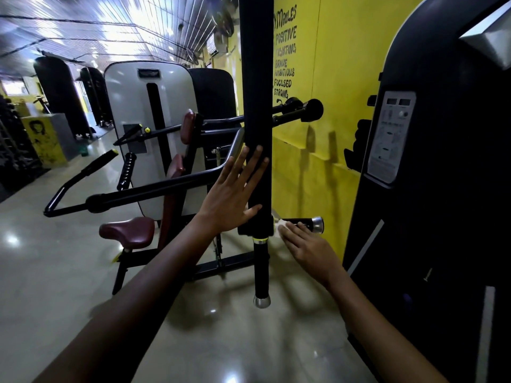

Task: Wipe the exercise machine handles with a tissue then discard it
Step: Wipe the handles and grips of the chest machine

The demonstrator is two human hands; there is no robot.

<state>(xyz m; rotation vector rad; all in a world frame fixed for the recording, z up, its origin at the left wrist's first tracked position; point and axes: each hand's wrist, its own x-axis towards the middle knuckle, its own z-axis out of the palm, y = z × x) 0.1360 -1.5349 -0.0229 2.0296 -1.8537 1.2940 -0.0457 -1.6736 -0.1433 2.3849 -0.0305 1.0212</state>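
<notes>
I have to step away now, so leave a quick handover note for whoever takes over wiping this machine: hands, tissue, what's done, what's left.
Left hand: open, flat against the black padded upright, bracing it, holding nothing.
Right hand: fingers pressing the white tissue onto the inner end of the short horizontal handle, the one with the silver end cap.
Done: cannot tell how much is already wiped; this handle is in progress.
Left: finish this handle out to the cap, wipe the vertical handle hanging below the upright, then discard the tissue. No bin is in view.
</notes>
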